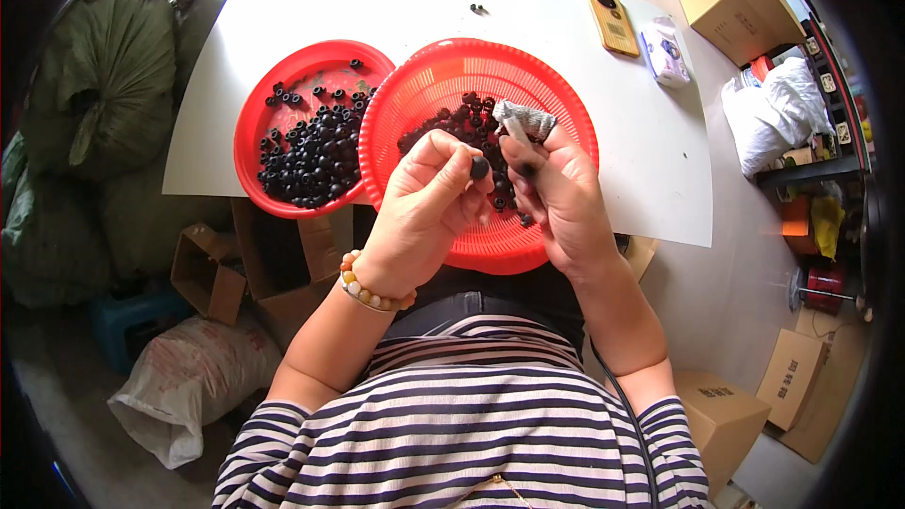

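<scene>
Between the thumb and fingers of my left hand (429,184) is a small black round piece (479,168). Close beside it, my right hand (566,193) is closed round a small tool with a grey wrapped end (528,119); a pale strip runs down from it, and its working tip is hidden by my fingers. Both hands are above a red plastic basket with slotted sides (556,94), which holds many dark round pieces. Overlapping it on the left, a red basin (248,146) contains more black pieces, some showing hollow ends.
On the white table (650,179) lie a gold phone (611,21), a white and purple pack (665,55) and a few stray black pieces (477,8). Green sacks (99,85) bulge at the left. Cardboard boxes (721,419) stand on the floor, and a shelf (813,172) is at right.
</scene>
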A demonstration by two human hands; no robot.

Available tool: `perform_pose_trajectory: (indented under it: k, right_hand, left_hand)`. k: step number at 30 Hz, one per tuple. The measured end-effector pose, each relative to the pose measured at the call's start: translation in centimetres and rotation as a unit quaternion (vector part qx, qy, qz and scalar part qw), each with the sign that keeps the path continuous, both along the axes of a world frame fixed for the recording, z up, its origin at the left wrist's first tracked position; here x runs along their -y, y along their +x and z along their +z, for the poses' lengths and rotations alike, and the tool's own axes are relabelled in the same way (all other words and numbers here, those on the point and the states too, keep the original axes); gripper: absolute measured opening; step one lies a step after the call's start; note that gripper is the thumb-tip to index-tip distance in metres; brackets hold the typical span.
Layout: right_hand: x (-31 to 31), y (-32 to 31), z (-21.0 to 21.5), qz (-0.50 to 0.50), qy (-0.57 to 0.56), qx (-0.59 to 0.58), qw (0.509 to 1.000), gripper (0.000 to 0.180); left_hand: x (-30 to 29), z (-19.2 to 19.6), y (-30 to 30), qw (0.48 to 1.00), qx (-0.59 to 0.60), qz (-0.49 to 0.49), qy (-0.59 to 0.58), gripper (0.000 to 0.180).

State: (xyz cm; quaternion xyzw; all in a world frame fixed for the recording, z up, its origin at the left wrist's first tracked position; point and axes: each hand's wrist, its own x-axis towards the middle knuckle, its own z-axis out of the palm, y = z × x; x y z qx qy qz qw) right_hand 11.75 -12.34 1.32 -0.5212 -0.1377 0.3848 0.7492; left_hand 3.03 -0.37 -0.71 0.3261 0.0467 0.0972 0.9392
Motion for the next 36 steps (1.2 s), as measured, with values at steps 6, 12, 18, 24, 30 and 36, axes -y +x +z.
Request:
perform_pose_trajectory:
  k: [6, 12, 18, 24, 30, 36]
  right_hand:
    - [0.5, -1.1, 0.5, 0.044, 0.031, -0.025, 0.998, 0.027]
    - [1.0, -1.7, 0.6, 0.076, 0.032, 0.027, 0.996, 0.029]
    - [0.9, -1.8, 0.6, 0.081, 0.038, 0.036, 0.995, 0.031]
    - [0.9, -1.9, 0.7, 0.08, 0.035, 0.039, 0.995, 0.031]
    - [1.0, -1.6, 0.6, 0.082, 0.025, 0.04, 0.996, 0.031]
    - [1.0, -1.8, 0.8, 0.083, 0.039, 0.044, 0.995, 0.03]
  left_hand:
    - [-0.5, -0.5, 0.1, 1.0, 0.013, -0.001, -0.023, 0.006]
    - [-0.1, -0.1, 0.2, 0.999, -0.012, 0.041, 0.005, 0.005]
    - [0.2, 0.1, 0.2, 0.997, -0.016, 0.069, 0.042, 0.005]
    - [0.1, -0.1, 0.2, 0.995, -0.005, 0.074, 0.064, 0.004]
    - [0.1, -0.1, 0.3, 0.995, -0.003, 0.081, 0.058, 0.003]
    - [0.1, -0.1, 0.3, 0.994, 0.02, 0.082, 0.069, 0.008]
